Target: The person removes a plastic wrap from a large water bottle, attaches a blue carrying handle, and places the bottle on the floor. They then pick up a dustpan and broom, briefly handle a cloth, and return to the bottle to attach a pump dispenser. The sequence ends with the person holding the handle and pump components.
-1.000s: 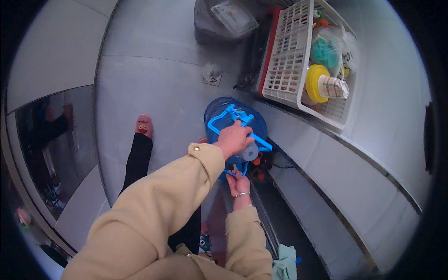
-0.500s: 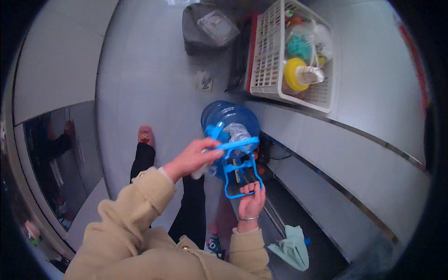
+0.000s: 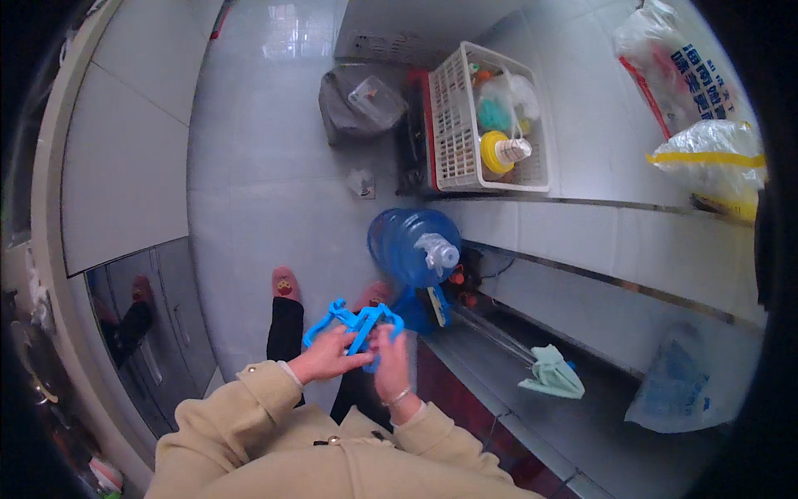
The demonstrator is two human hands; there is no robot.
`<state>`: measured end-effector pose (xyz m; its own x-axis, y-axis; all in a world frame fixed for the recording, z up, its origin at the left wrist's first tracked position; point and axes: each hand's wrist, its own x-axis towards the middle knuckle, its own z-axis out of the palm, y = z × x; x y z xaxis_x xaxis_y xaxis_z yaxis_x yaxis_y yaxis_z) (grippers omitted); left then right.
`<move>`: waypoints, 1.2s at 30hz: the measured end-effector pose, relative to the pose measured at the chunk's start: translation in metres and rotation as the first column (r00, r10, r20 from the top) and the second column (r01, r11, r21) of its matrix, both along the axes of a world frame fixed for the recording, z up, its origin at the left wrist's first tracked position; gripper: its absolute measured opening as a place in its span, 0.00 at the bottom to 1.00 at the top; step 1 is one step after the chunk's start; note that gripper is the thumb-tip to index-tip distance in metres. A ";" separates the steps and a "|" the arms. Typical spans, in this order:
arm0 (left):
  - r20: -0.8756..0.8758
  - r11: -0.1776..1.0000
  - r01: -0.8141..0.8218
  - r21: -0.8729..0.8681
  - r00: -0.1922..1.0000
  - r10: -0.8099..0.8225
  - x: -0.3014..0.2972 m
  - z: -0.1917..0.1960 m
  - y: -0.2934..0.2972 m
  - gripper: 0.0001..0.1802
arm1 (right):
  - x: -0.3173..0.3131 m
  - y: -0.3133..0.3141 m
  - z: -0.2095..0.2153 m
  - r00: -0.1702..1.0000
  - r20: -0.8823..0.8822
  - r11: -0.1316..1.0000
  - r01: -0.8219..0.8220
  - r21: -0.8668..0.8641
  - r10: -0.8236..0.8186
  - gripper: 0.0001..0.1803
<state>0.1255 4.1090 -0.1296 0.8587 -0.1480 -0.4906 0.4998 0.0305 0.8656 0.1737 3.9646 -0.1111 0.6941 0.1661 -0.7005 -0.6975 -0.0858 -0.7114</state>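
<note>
In front of my body, over my legs, is a bright blue plastic bottle carry handle (image 3: 363,324) with looped ends. My left hand (image 3: 331,356) grips its near left side, fingers closed. My right hand (image 3: 389,366) is on its right part, fingers bent around it and slightly blurred. Beyond the handle, a large blue water jug (image 3: 403,241) stands on the floor. Crumpled clear plastic film (image 3: 434,249) clings around the jug's neck, which the carry handle does not touch.
A white basket (image 3: 455,141) holds a yellow-topped bottle (image 3: 499,152) and bags. Behind the jug is a dark covered bin-like object (image 3: 357,108). A pale green cloth (image 3: 554,373) lies on the low ledge at right, near plastic bags (image 3: 677,387). Cabinets (image 3: 125,158) line the left.
The blue carry handle has come away from the jug's top toward my body, with both hands. The jug's neck now shows. My view has shifted too.
</note>
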 end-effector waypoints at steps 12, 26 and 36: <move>-0.253 0.972 -0.220 0.077 0.939 0.233 0.023 -0.067 -0.067 0.17 | 0.048 -0.061 -0.077 0.944 0.022 0.941 -0.331 0.077 0.330 0.20; 0.107 0.930 -0.009 0.368 0.994 -0.032 0.032 0.054 -0.021 0.15 | 0.048 -0.026 0.037 0.971 0.172 0.946 -0.206 0.251 0.165 0.21; 0.476 0.800 -0.465 0.379 0.840 0.262 -0.073 0.160 0.158 0.16 | -0.009 0.184 0.115 0.774 0.582 0.873 -0.440 0.212 0.248 0.22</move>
